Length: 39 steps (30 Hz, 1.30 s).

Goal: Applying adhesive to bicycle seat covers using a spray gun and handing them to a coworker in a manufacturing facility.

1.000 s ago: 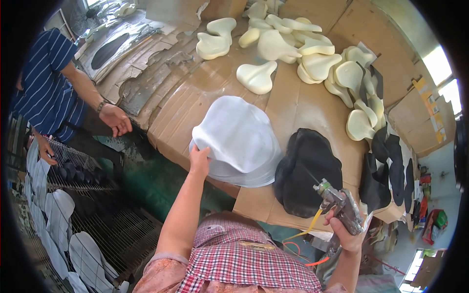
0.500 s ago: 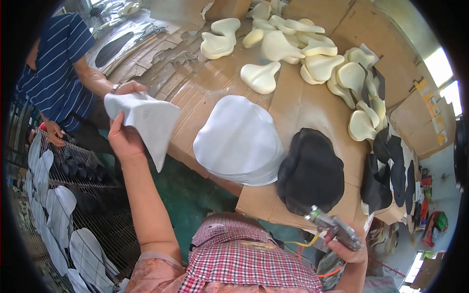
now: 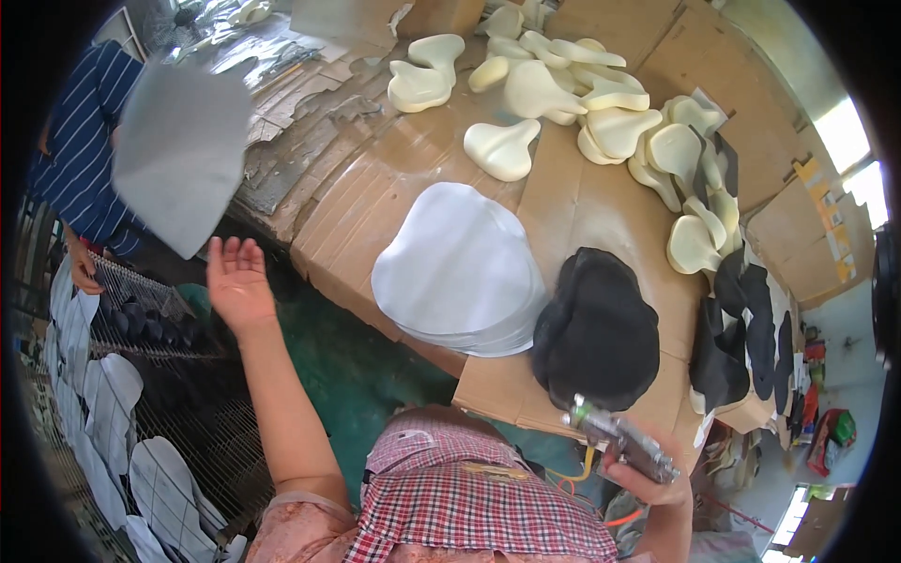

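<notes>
My left hand (image 3: 241,284) is open with its palm up, fingers apart and holding nothing. Just beyond its fingertips hangs a grey-white fabric piece (image 3: 183,155), blurred, in front of a co-worker in a striped shirt (image 3: 80,150); the co-worker's hand on it is hidden. At the lower right, my right hand (image 3: 646,480) grips a metal spray gun (image 3: 624,441) with a hose below it. The gun's nozzle end is near the front edge of a stack of black cut pieces (image 3: 601,328). Left of that lies a stack of white cut pieces (image 3: 460,258).
Cream foam bicycle saddle pads (image 3: 535,89) are heaped at the back of the cardboard-covered table (image 3: 347,216). More black pieces (image 3: 723,361) hang at its right edge. A wire rack (image 3: 202,403) with white and black pieces stands at the lower left.
My left hand has let go of the fabric piece, which has moved away up and left toward the co-worker. My right hand with the spray gun has shifted slightly left.
</notes>
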Each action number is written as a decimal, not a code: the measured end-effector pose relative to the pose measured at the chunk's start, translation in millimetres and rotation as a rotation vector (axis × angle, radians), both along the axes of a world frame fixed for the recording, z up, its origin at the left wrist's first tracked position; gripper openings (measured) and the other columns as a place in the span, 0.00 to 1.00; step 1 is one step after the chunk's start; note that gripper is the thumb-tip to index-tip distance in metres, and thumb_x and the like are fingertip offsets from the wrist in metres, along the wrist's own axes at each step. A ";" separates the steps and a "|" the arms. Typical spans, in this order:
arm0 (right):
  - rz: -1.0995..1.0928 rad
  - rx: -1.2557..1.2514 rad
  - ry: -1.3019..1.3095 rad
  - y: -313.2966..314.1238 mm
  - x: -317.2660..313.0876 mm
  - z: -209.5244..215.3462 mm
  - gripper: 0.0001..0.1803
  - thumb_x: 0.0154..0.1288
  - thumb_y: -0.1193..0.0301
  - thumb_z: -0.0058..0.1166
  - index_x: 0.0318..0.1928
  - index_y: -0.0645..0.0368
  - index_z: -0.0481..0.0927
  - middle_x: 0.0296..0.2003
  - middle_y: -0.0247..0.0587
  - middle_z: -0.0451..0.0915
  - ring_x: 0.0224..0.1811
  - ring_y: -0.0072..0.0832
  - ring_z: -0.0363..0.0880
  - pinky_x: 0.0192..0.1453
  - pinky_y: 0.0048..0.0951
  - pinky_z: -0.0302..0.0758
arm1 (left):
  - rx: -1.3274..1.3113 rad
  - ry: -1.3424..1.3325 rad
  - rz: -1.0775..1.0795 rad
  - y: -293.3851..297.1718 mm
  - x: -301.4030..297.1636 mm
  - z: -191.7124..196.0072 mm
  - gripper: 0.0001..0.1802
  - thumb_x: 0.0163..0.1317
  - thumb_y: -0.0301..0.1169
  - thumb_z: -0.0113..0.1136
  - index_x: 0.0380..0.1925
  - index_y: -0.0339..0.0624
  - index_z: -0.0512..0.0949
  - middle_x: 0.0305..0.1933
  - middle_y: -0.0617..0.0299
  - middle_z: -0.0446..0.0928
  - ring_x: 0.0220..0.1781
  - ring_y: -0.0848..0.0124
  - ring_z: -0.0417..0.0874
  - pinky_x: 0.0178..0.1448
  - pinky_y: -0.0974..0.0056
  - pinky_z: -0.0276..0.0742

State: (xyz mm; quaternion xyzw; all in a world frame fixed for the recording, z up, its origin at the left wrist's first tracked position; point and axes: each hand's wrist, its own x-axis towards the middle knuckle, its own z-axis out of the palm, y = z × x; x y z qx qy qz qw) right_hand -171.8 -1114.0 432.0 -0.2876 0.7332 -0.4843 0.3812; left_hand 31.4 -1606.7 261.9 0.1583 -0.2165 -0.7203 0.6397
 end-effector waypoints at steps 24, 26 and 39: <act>-0.095 0.005 0.168 8.3 -27.7 5.9 0.29 0.48 0.79 0.61 0.54 0.66 0.73 0.29 0.37 0.79 0.31 0.21 0.77 0.37 0.23 0.74 | 0.019 -1.938 -0.305 107.7 -105.7 -173.7 0.12 0.44 0.32 0.63 0.30 0.42 0.81 0.36 0.55 0.82 0.41 0.59 0.82 0.50 0.59 0.76; -0.009 0.072 0.164 18.2 -28.5 5.7 0.29 0.48 0.78 0.62 0.55 0.65 0.73 0.29 0.37 0.79 0.30 0.21 0.77 0.36 0.22 0.73 | 0.022 -1.929 -0.276 107.4 -105.6 -169.2 0.11 0.43 0.32 0.63 0.30 0.42 0.81 0.35 0.55 0.82 0.41 0.58 0.82 0.50 0.58 0.76; 0.068 0.086 0.188 16.4 -27.1 9.5 0.28 0.48 0.78 0.62 0.54 0.65 0.74 0.34 0.40 0.80 0.33 0.21 0.78 0.36 0.21 0.73 | 0.483 -1.115 -0.432 104.9 -112.3 -152.7 0.05 0.52 0.22 0.59 0.30 0.37 0.75 0.24 0.60 0.75 0.21 0.70 0.75 0.23 0.68 0.71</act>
